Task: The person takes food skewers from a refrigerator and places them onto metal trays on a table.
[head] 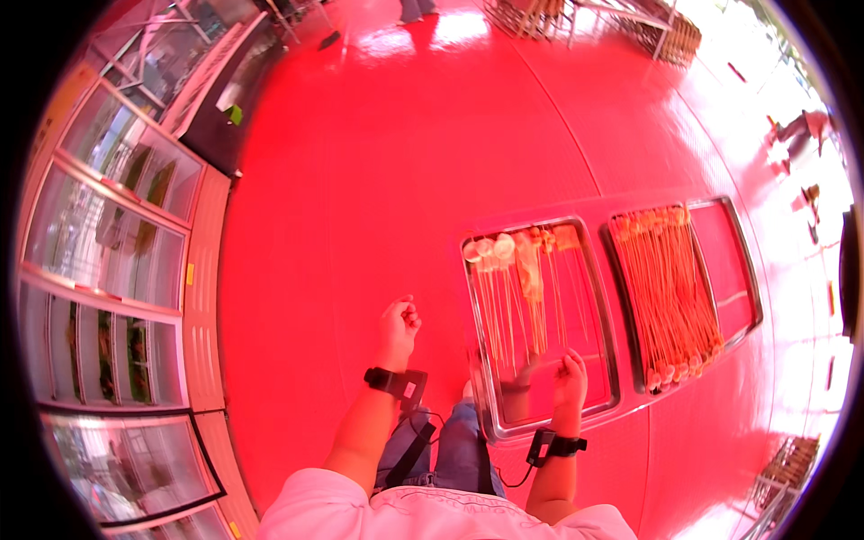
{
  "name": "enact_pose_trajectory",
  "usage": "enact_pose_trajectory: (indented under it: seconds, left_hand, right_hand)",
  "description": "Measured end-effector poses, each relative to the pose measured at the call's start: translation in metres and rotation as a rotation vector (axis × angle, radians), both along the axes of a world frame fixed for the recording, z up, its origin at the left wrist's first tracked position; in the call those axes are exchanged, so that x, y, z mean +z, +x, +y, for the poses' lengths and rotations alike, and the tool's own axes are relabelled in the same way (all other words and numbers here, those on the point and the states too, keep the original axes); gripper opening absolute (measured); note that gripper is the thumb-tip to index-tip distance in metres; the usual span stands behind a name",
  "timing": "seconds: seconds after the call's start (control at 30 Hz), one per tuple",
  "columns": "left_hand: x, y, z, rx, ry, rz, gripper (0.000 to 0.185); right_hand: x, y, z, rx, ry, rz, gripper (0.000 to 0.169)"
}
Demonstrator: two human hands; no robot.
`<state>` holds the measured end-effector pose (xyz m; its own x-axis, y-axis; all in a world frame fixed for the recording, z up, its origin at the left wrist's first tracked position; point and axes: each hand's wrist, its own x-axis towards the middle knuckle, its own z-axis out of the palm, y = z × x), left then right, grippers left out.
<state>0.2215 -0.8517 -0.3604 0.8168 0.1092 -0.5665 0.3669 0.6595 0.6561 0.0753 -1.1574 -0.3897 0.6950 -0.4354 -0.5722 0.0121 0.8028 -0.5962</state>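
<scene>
My left hand (pixel 400 325) is raised over the red floor with its fingers curled in, and I see nothing in it. Over the near half of a shallow metal tray (pixel 501 428) is my right hand (pixel 572 381), fingers bent. Its fingertips are close to the lower ends of a few thin skewers (pixel 559 304); whether they pinch one is too small to tell. Along the tray's far edge lie skewers with pale round pieces (pixel 503 247), a longer orange piece (pixel 531 270) and a flat orange piece (pixel 568 237). Both wrists wear black strapped devices with cables.
Right of this tray, a second metal tray (pixel 640 383) is packed with skewers (pixel 665 283), beside another metal tray (pixel 756 297). Glass-door display fridges (pixel 108 250) line the left side. Wicker baskets (pixel 677 42) stand far off, and a person (pixel 800 131) is at far right.
</scene>
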Motion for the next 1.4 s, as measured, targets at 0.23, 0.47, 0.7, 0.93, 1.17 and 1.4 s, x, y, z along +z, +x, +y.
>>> enact_pose_trajectory:
  seconds: [0.23, 0.47, 0.7, 0.93, 1.17, 1.4]
  left_hand:
    - [0.092, -0.015, 0.082, 0.13, -0.118, -0.197, 0.013]
    - [0.168, -0.071, 0.221, 0.324, -0.063, -0.301, 0.011]
    - [0.204, -0.183, 0.394, 0.726, 0.037, -0.43, 0.009]
    - [0.21, -0.241, 0.468, 0.907, 0.081, -0.488, 0.007]
    - [0.197, -0.248, 0.526, 1.079, 0.126, -0.48, 0.007]
    - [0.225, -0.204, 0.607, 1.201, 0.194, -0.542, 0.006]
  right_hand:
    - [0.102, 0.081, 0.103, 0.277, 0.16, -0.382, 0.019]
    - [0.19, 0.096, 0.256, 0.601, 0.248, -0.585, 0.018]
    - [0.216, 0.087, 0.454, 0.981, 0.362, -0.586, 0.018]
    - [0.223, 0.081, 0.581, 1.228, 0.427, -0.538, 0.017]
    - [0.211, 0.102, 0.693, 1.461, 0.509, -0.448, 0.016]
    - [0.222, 0.162, 0.806, 1.668, 0.552, -0.427, 0.016]
